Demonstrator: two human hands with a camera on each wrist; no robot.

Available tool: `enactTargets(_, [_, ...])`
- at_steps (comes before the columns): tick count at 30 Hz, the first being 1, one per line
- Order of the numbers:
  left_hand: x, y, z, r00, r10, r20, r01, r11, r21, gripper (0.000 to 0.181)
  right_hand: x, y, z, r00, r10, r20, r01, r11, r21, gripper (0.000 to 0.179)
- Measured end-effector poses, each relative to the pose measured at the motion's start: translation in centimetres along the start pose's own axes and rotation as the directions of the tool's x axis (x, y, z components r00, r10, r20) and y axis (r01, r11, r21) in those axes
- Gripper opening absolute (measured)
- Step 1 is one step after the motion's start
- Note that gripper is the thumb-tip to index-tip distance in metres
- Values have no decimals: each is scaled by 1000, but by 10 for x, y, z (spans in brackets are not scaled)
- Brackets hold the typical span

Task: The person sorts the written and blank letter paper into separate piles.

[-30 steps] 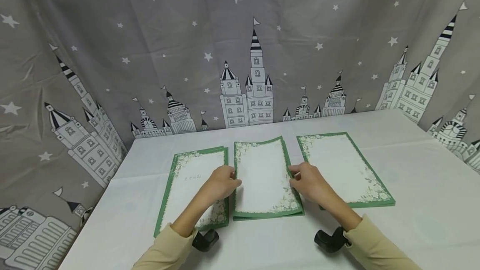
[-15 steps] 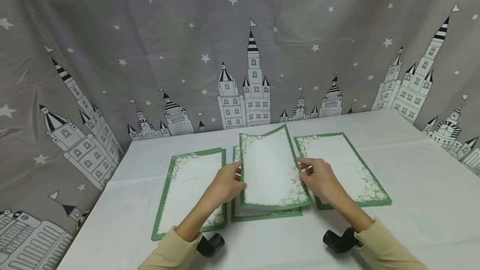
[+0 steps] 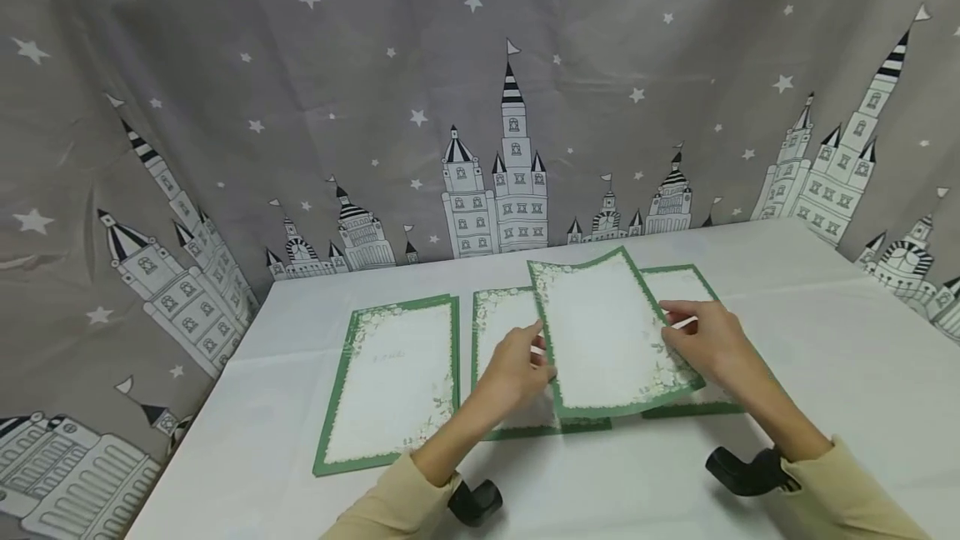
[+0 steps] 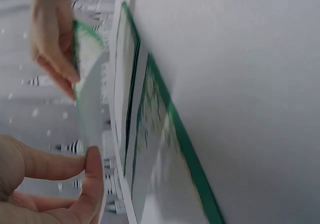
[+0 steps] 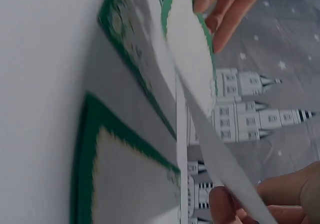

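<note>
A sheet of paper (image 3: 600, 340) with a green border and pale flowers is held up by both hands, its top edge bowed. My left hand (image 3: 517, 369) pinches its left edge between thumb and fingers, and my right hand (image 3: 708, 340) pinches the right edge. The sheet overlaps a middle sheet (image 3: 498, 315) and a right-hand stack (image 3: 693, 409) of the same paper, both lying on the table. In the left wrist view the raised sheet (image 4: 92, 104) stands above the lying papers. The right wrist view catches its edge (image 5: 215, 144) between the two hands.
A left-hand stack (image 3: 390, 382) of matching sheets lies on the white tablecloth (image 3: 262, 407), with faint writing on top. Behind the table hangs a grey curtain (image 3: 360, 15) printed with castles and stars. Black wrist mounts (image 3: 474, 503) sit at both cuffs.
Both hands have lifted the top sheet off the middle pile and carried it to the right, over the gap and partly above the right-hand stack. The middle paper beneath has come into view.
</note>
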State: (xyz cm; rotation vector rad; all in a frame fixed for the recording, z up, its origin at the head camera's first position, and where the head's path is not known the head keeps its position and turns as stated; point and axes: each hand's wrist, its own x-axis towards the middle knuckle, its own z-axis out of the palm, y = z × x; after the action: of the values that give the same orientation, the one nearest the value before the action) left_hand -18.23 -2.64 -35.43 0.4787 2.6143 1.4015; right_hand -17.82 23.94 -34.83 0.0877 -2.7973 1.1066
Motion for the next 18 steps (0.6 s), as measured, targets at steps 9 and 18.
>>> enactTargets(9, [27,11,46,986,165,26,-166,985,48,60,2,36,-26,997,27,-66,-32,997,-76,48])
enactTargets(18, [46,24,87,993,100,60,-109,980,167,42,-2,65,-35,994,29,-102,-43,989,-144,45])
